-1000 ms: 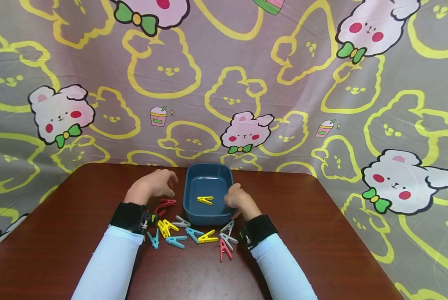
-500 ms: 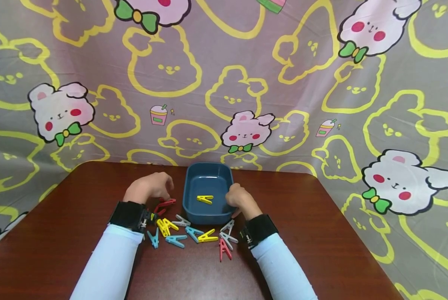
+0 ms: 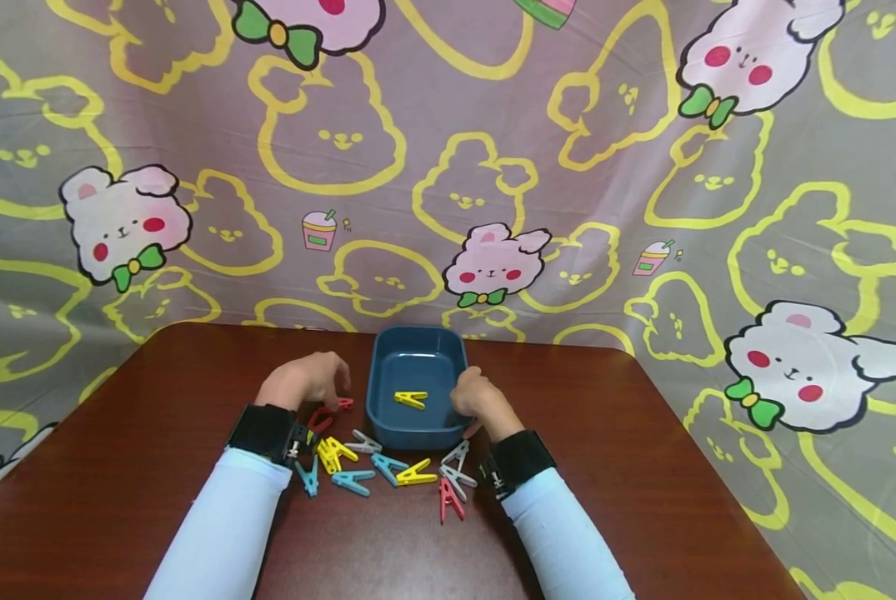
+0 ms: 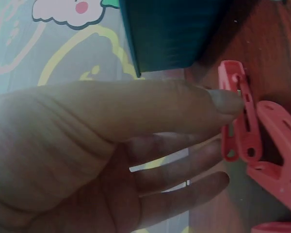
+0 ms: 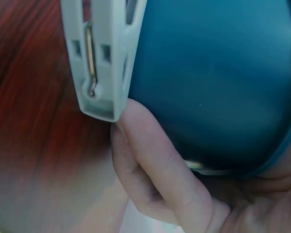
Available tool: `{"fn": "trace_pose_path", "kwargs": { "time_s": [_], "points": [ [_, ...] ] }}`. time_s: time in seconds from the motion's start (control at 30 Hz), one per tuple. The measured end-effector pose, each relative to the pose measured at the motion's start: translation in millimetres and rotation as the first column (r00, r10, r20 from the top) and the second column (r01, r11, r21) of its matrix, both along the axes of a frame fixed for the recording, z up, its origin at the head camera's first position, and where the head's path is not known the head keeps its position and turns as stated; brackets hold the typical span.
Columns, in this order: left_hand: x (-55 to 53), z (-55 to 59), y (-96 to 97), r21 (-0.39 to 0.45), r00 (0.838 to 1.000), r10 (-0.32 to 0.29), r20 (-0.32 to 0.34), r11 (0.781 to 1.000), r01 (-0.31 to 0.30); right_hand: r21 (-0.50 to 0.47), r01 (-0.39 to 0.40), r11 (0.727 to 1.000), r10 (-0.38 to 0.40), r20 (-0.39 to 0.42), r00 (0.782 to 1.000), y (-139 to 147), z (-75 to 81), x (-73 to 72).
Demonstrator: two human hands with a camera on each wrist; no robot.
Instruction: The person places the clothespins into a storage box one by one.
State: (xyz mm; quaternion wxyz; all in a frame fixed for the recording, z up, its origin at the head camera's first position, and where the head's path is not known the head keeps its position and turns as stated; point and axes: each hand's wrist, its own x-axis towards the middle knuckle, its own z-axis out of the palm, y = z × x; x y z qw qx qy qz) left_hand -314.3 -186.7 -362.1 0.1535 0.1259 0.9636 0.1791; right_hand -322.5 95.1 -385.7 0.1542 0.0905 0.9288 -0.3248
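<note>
Touching a red clothespin (image 4: 242,133) with its thumb, my left grip (image 3: 308,379) was just left of the dark blue bin (image 3: 417,438), its other fingers bent; I could not tell whether they pinched that piece, since the thumb covered the place where they would meet. It was between the bin and the left edge of the bench (image 3: 590,500), with a second red clothespin (image 4: 281,170) just beside it. My right grip (image 3: 483,404) was curled over the bin's right rim, holding the wall near its front corner. A gray clothespin (image 5: 109,34) was just beside those fingertips.

The bin stood upright close to the bench's far edge, about midway between the far corners, and a yellow clothespin (image 3: 410,396) lay on its floor. More were strewn in front of it, toward the near edge: a yellow pair (image 3: 326,457) at the left, a lone gray one (image 3: 372,445) by the bin's front left corner, three blue ones (image 3: 340,479), another yellow one (image 3: 404,478), and a red one (image 3: 448,490) closest to the near edge. Behind the far edge hung a printed cloth (image 3: 387,192).
</note>
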Motion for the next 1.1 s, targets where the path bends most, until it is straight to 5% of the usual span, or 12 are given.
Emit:
{"fn": "trace_pose_path", "kwargs": {
  "time_s": [0.53,1.1],
  "points": [
    [-10.5,-16.1,-0.6,0.011,0.998,-0.046,-0.034,0.999,0.047,0.018,-0.009,1.0,0.009,0.003,1.0,-1.0,-3.1,-1.8],
    [-9.8,-10.0,-0.4,0.017,0.994,-0.062,-0.094,0.998,0.064,0.014,0.004,1.0,-0.004,0.002,1.0,-1.3,0.0,-1.4]
  ]
}}
